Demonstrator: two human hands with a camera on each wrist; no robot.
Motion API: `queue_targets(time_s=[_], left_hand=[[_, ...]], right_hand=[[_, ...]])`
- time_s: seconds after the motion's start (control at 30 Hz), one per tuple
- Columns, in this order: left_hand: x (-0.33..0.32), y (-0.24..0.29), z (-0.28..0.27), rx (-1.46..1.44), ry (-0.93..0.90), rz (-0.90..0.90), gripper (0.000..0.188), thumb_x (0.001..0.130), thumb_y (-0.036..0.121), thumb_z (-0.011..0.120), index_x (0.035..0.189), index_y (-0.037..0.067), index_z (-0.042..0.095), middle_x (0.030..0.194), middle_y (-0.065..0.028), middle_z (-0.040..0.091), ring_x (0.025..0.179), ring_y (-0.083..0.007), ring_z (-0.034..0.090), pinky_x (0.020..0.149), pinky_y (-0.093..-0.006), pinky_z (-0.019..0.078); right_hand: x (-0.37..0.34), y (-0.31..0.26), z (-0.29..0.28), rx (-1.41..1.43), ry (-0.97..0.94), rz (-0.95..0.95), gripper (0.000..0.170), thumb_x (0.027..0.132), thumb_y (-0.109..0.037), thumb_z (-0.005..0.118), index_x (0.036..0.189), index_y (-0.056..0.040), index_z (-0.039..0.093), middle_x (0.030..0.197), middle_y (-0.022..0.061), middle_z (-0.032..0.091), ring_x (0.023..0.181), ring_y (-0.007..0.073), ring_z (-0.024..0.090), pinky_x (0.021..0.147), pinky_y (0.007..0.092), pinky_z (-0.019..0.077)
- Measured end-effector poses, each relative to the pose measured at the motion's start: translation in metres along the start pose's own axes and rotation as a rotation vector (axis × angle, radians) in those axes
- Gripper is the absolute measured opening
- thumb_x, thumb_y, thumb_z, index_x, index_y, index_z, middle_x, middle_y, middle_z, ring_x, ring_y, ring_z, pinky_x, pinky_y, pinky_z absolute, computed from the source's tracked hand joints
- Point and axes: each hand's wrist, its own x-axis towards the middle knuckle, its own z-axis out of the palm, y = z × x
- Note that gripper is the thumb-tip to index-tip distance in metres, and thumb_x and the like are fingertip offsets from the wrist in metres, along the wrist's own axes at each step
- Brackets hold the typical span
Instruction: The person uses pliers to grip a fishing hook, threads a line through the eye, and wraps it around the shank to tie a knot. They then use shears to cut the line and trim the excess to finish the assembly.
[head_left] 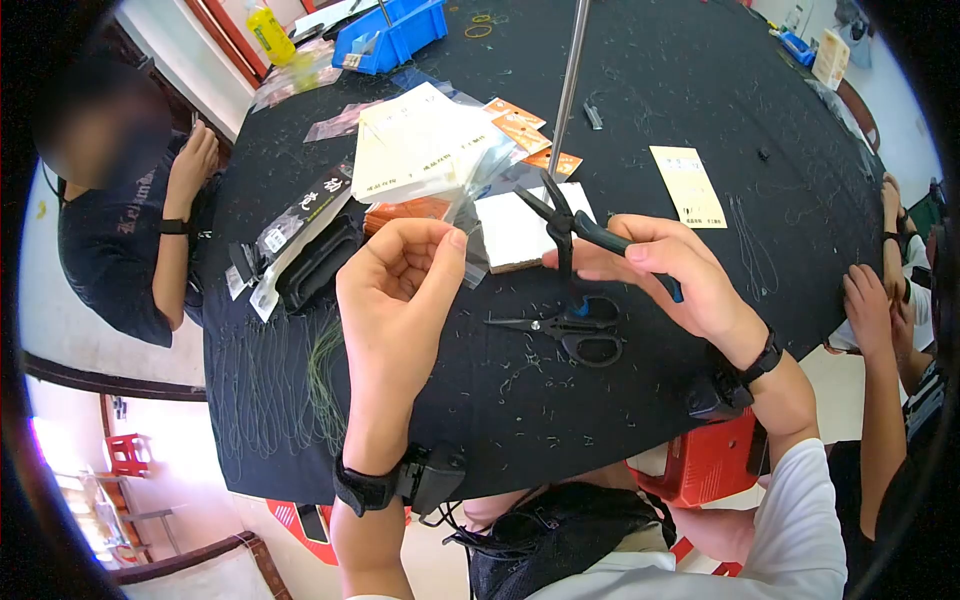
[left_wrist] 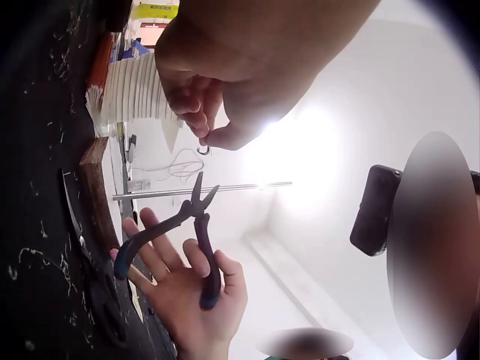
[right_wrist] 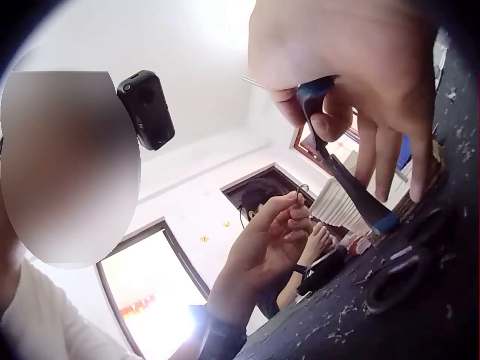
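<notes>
My left hand (head_left: 395,300) pinches a tiny curved dark piece between thumb and forefinger; its lower end shows in the left wrist view as a small hook (left_wrist: 203,151), and it appears as a thin loop (right_wrist: 303,188) in the right wrist view. Dark pliers (head_left: 562,225) with blue-tipped handles are held in my right hand (head_left: 690,275), thumb on one handle, several fingers extended. Their jaws stand apart with nothing between them, to the right of the left hand and not touching the pinched piece. Black-handled scissors (head_left: 575,328) lie on the cloth below the pliers.
A white-topped block (head_left: 515,228) lies behind the pliers, near a metal pole (head_left: 572,85). Cream cards (head_left: 410,140), orange packets and a black case (head_left: 322,262) are at left. Green cord (head_left: 325,375) and clippings lie on the black cloth. People sit at both sides.
</notes>
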Motion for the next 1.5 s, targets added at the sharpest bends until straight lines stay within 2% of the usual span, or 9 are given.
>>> queue_targets(time_s=[0.07,0.13,0.23,0.3,0.37,0.4,0.53,0.97,1.5], left_hand=[[0.0,-0.0011,0.0,-0.014,0.008,-0.007,0.009,0.083,0.005,0.064,0.087,-0.002,0.062,0.074,0.0019,0.058,0.063,-0.0014,0.049,0.058,-0.0149,0.0402],[-0.0008,0.001,0.0,0.044,0.015,0.009,0.008,0.083,0.005,0.064,0.087,-0.002,0.062,0.073,0.0021,0.058,0.063,-0.0012,0.049,0.057,-0.0147,0.0396],[-0.001,0.0025,-0.0001,0.111,0.033,0.043,0.008,0.082,0.005,0.064,0.086,-0.001,0.062,0.072,0.0026,0.058,0.062,-0.0007,0.048,0.056,-0.0145,0.0377],[-0.0014,0.0033,-0.0001,0.121,0.043,0.062,0.007,0.082,0.005,0.064,0.086,-0.001,0.062,0.072,0.0029,0.057,0.061,-0.0004,0.047,0.055,-0.0144,0.0366],[-0.0023,0.0057,0.0004,0.143,0.041,0.059,0.006,0.082,0.005,0.064,0.085,0.0,0.063,0.071,0.0033,0.057,0.06,0.0,0.046,0.054,-0.0143,0.0349],[-0.0026,0.0065,0.0006,0.143,0.04,0.06,0.006,0.082,0.005,0.064,0.085,0.0,0.063,0.071,0.0033,0.057,0.06,0.0,0.046,0.054,-0.0143,0.0349],[-0.0037,0.0076,0.0019,0.164,0.021,0.056,0.007,0.082,0.006,0.064,0.085,0.0,0.063,0.071,0.0034,0.057,0.06,0.0,0.046,0.053,-0.0144,0.0345],[-0.0036,0.0077,0.0034,0.115,-0.004,0.03,0.007,0.082,0.006,0.064,0.084,-0.001,0.063,0.071,0.0031,0.058,0.061,0.0001,0.047,0.055,-0.014,0.0373],[-0.0033,0.0078,0.0047,0.132,-0.013,0.006,0.007,0.082,0.007,0.065,0.083,-0.001,0.063,0.07,0.0037,0.058,0.06,0.0004,0.047,0.055,-0.0142,0.0367]], right_hand=[[-0.0001,-0.0008,0.0009,0.091,-0.014,0.028,0.026,0.086,-0.021,0.05,0.096,0.0027,0.058,0.097,0.0078,0.062,0.1,0.012,0.055,0.087,0.0251,0.0411],[-0.0005,-0.0004,0.0015,0.246,-0.095,0.051,0.028,0.085,-0.024,0.05,0.094,0.0015,0.056,0.097,0.0099,0.06,0.104,0.0179,0.056,0.089,0.0278,0.0427],[-0.0015,0.0019,0.0003,0.137,-0.123,-0.028,0.027,0.085,-0.026,0.05,0.091,0.0007,0.054,0.098,0.011,0.058,0.102,0.0212,0.057,0.088,0.0303,0.0441],[-0.0034,-0.0044,0.0026,0.154,-0.113,0.002,0.02,0.082,-0.021,0.053,0.085,-0.0019,0.053,0.096,0.0109,0.054,0.096,0.0213,0.056,0.084,0.0326,0.0436],[-0.0059,-0.0065,0.0007,-0.688,-0.068,-0.378,0.014,0.078,-0.015,0.058,0.078,-0.0037,0.049,0.093,0.0126,0.049,0.089,0.0224,0.053,0.078,0.0335,0.042],[-0.0067,-0.0047,0.0063,-0.751,-0.007,-0.464,0.017,0.072,-0.01,0.062,0.072,-0.004,0.046,0.093,0.0139,0.044,0.085,0.0258,0.049,0.075,0.0345,0.0402],[-0.0065,-0.0063,0.0085,-0.883,0.008,-0.579,0.018,0.068,-0.01,0.064,0.069,-0.004,0.046,0.095,0.0153,0.044,0.085,0.029,0.05,0.076,0.0344,0.0408],[-0.0056,-0.0048,0.0072,-0.924,0.037,-0.583,0.019,0.067,-0.01,0.064,0.07,-0.0042,0.046,0.096,0.0158,0.044,0.087,0.0296,0.049,0.077,0.0352,0.0409],[-0.0039,-0.0036,0.0085,-0.933,0.035,-0.585,0.018,0.068,-0.01,0.064,0.071,-0.0041,0.047,0.094,0.0143,0.046,0.084,0.0286,0.05,0.073,0.0344,0.041]])
